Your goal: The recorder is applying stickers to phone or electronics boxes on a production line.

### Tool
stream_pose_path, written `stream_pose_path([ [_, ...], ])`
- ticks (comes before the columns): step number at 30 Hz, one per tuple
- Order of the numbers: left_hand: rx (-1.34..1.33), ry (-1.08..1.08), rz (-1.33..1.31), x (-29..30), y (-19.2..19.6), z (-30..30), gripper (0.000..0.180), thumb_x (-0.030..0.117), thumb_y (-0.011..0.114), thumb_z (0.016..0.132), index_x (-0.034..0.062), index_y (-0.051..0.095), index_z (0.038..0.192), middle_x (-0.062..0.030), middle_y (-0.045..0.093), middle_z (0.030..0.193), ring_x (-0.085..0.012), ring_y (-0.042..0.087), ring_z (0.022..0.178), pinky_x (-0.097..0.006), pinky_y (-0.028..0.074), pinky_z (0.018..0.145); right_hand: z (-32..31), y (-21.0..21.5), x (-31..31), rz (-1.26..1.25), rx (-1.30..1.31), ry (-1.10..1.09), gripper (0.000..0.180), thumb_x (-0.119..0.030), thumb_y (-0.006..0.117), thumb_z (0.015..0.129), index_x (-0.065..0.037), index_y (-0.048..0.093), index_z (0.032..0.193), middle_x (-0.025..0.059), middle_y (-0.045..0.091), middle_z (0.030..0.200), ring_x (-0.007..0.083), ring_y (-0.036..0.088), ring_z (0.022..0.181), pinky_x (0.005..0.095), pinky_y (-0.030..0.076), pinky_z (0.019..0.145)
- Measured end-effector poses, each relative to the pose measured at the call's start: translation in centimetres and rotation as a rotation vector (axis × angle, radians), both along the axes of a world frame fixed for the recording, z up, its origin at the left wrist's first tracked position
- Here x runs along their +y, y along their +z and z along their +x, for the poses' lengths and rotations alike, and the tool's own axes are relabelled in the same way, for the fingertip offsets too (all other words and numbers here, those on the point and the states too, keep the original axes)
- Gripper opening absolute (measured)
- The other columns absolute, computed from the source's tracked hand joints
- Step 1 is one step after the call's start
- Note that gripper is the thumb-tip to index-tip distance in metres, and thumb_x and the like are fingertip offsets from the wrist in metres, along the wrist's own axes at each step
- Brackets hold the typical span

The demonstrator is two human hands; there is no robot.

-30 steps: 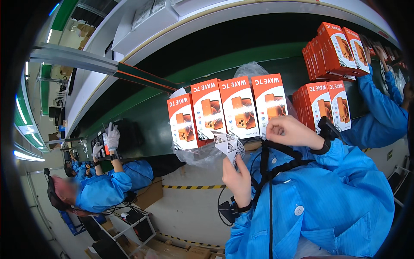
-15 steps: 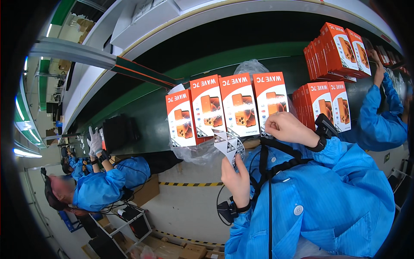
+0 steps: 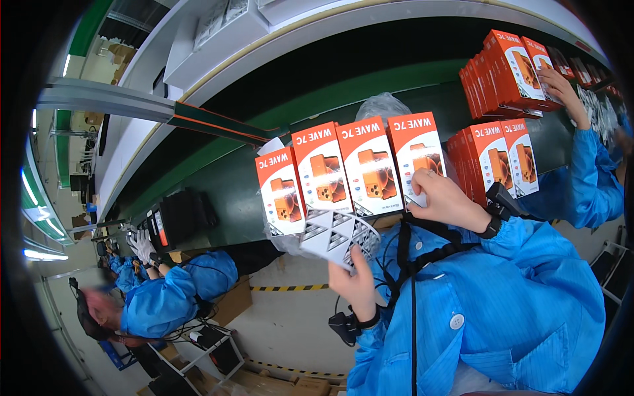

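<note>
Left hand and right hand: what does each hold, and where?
Left hand pinches a white leaflet at its lower edge. Right hand grips the rightmost orange box at its lower corner.

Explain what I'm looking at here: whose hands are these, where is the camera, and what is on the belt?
This is one wide fisheye view from a camera worn on a person's head, looking down at their own hands. Straight edges bend toward the rim. No robot is involved.

The person wears a blue coat. Their left hand holds a white leaflet printed with black triangles. Their right hand grips the lower edge of the rightmost of four orange boxes, which stand side by side on the dark green belt. Clear plastic wrap shows behind them.

More orange boxes are stacked to the right. A co-worker's hand touches the far stack, and another co-worker in white gloves works at the left.
</note>
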State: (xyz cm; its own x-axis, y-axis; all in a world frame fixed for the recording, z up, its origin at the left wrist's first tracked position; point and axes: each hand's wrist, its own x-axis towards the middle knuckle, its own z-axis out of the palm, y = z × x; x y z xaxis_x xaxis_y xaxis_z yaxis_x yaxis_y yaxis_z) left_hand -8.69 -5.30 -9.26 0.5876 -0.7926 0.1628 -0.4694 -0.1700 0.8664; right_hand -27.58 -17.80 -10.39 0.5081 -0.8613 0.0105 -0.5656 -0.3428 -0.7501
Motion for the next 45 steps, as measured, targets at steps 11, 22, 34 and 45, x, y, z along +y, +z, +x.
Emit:
stream_pose_path([
  [11, 0.892, -0.010, -0.206, -2.2, -0.9, 13.6, 0.051, 0.024, 0.033, 0.097, -0.0091, 0.034, 0.135, -0.0198, 0.043, 0.137, -0.0259, 0.046, 0.123, -0.038, 0.033, 0.105, 9.1, 0.3, 0.6, 0.285, -0.397, 0.010, 0.058, -0.016, 0.063, 0.080, 0.003, 0.039, 0.129, 0.0240, 0.043, 0.128, 0.0340, 0.047, 0.117, 0.0384, 0.040, 0.098],
  [22, 0.773, -0.119, 0.117, -7.0, -7.4, 20.1, 0.044, 0.028, 0.041, 0.099, -0.0071, 0.048, 0.123, -0.0137, 0.058, 0.118, -0.0195, 0.057, 0.104, -0.031, 0.043, 0.090, 15.9, 0.6, -1.2, 0.360, -0.577, -0.225, 0.081, -0.017, 0.063, 0.082, 0.008, 0.014, 0.142, 0.0301, 0.026, 0.142, 0.0371, 0.029, 0.134, 0.0383, 0.027, 0.109],
  [34, 1.077, -0.549, 0.016, -7.4, -0.3, 15.7, 0.050, 0.029, 0.033, 0.097, -0.0051, 0.035, 0.134, -0.0199, 0.049, 0.130, -0.0304, 0.051, 0.117, -0.042, 0.042, 0.098, 13.5, 5.8, 2.4, 0.035, -0.619, -0.441, 0.071, -0.011, 0.062, 0.082, -0.001, 0.027, 0.143, 0.0202, 0.041, 0.137, 0.0292, 0.041, 0.127, 0.0379, 0.032, 0.104],
  [45, 0.997, -0.615, 0.257, -9.8, -5.6, 4.4, 0.047, 0.014, 0.052, 0.094, -0.0034, 0.035, 0.134, -0.0151, 0.048, 0.129, -0.0220, 0.049, 0.113, -0.034, 0.038, 0.097, 0.9, -0.8, 2.7, 0.091, -0.417, -0.667, 0.066, -0.013, 0.064, 0.080, -0.002, 0.035, 0.138, 0.0182, 0.044, 0.132, 0.0263, 0.047, 0.120, 0.0332, 0.038, 0.099],
])
